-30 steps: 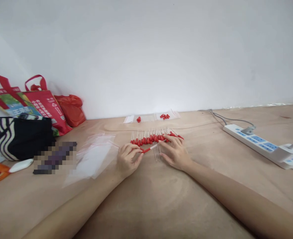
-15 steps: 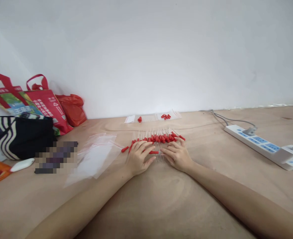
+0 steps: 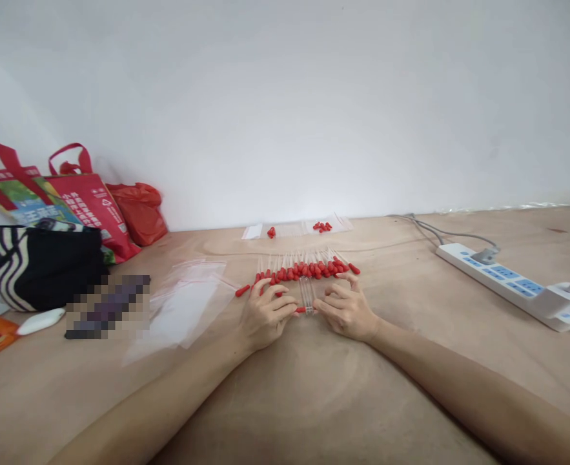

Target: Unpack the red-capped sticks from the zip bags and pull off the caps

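Note:
My left hand (image 3: 268,316) is closed, thumb and fingertips pinching a red rubber dropper bulb (image 3: 301,310) whose end sticks out to the right. Facing it, my right hand (image 3: 348,313) has its fingers curled in a pinch by the bulb's end. A thin clear tube seems to be in that pinch, mostly hidden by the fingers. Several loose clear tubes (image 3: 306,290) lie between the hands. Just beyond them is a row of droppers (image 3: 308,269), red bulbs toward me and thin clear stems pointing away. A single red bulb (image 3: 242,290) lies left of my left hand.
Clear zip bags (image 3: 192,310) lie at left. Near the wall, red bulbs (image 3: 322,227) rest on another clear bag (image 3: 292,229). A power strip (image 3: 507,278) with a grey cable is at right. Shopping bags (image 3: 91,206), a black pouch (image 3: 62,265) and a white case (image 3: 41,321) stand far left.
Both hands have drawn slightly toward me and their fingers have curled in more. The red bulb between them has come nearer too, and more of the loose tubes shows.

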A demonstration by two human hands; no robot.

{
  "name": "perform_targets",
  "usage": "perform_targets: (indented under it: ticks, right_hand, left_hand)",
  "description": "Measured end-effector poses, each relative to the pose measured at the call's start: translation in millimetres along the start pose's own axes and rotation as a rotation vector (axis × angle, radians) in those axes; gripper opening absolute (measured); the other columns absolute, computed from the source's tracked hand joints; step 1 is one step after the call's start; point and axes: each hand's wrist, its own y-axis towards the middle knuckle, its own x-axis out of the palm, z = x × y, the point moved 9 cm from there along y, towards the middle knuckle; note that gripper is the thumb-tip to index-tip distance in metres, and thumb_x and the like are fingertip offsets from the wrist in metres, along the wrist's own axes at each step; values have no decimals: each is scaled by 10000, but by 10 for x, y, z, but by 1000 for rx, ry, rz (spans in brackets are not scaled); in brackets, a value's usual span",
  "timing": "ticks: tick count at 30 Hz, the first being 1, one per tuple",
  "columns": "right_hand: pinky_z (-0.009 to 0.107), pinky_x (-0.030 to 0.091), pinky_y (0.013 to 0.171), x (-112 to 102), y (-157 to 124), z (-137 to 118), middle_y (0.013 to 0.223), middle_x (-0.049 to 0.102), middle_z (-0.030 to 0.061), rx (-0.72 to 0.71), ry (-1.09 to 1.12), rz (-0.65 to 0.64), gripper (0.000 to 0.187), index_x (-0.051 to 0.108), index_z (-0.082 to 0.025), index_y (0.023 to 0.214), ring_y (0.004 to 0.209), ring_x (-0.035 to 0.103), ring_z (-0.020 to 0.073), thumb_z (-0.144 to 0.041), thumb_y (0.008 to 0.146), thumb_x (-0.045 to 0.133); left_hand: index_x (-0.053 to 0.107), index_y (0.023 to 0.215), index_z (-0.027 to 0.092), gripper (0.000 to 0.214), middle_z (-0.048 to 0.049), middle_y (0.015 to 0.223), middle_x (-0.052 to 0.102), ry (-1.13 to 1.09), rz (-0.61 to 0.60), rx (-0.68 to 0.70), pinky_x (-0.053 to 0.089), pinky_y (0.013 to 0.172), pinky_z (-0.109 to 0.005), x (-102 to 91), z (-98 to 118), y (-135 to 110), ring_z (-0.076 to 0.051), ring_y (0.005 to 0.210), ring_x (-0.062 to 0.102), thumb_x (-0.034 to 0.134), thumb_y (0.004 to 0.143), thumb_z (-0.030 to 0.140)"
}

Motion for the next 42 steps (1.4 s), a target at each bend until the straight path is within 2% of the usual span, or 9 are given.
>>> perform_targets:
  ticks: [9, 20, 26, 31, 34, 37, 42]
  right_hand:
    - [371, 220, 915, -42, 5, -34, 531, 580, -61, -31, -13, 21, 96, 574, -200, 783, 649, 497, 82, -222, 814, 486]
    - [376, 221, 922, -47, -7, -49, 524, 570, -61, -55, -25, 28, 86, 568, -198, 781, 664, 496, 83, -231, 813, 496]
    - [376, 225, 915, -58, -7, -56, 531, 576, -58, -44, -41, 37, 106, 570, -203, 768, 658, 497, 84, -227, 819, 481]
    - [371, 217, 918, -32, -14, -45, 513, 557, -61, -30, -23, -9, 124, 579, -220, 786, 654, 498, 88, -241, 825, 464]
    - [368, 215, 914, -69, -50, 64, 523, 561, -51, 20, -11, -14, 162, 588, -216, 776, 653, 496, 94, -233, 832, 438]
    - [353, 232, 880, -110, -100, 271, 543, 578, -32, 164, -8, -1, 178, 605, -210, 755, 639, 488, 102, -232, 827, 443]
    - [314, 255, 803, -18, -127, 421, 634, 637, -9, 317, 16, -51, 171, 634, -216, 847, 630, 492, 110, -249, 820, 468]
  left_hand:
    - [589, 694, 215, 151, 64, 729, 669, -33, -2, 14, 233, 960, -425, -25, 15, -3, -133, 768, 563, 492, 806, 187]
    - [580, 705, 202, 138, 50, 739, 659, -101, -2, 6, 260, 948, -392, -37, -10, -30, -112, 768, 565, 489, 804, 171]
    - [585, 705, 198, 150, 24, 739, 662, -136, 1, -16, 332, 861, -363, -52, -18, -28, -125, 757, 567, 479, 809, 175]
    - [582, 716, 197, 152, 10, 754, 663, -177, -28, -23, 381, 774, -320, -44, -24, -29, -130, 767, 567, 469, 811, 162]
    - [573, 739, 192, 151, -5, 760, 652, -174, 2, -86, 404, 757, -309, -105, -185, -111, -131, 761, 567, 450, 820, 158]
    - [568, 805, 187, 129, -26, 794, 624, -125, 42, -201, 428, 731, -282, -188, -444, -256, -133, 780, 558, 444, 824, 159]
    - [574, 919, 163, 195, -54, 823, 503, -20, 86, -417, 462, 664, -257, -255, -776, -432, -132, 732, 526, 406, 841, 223]
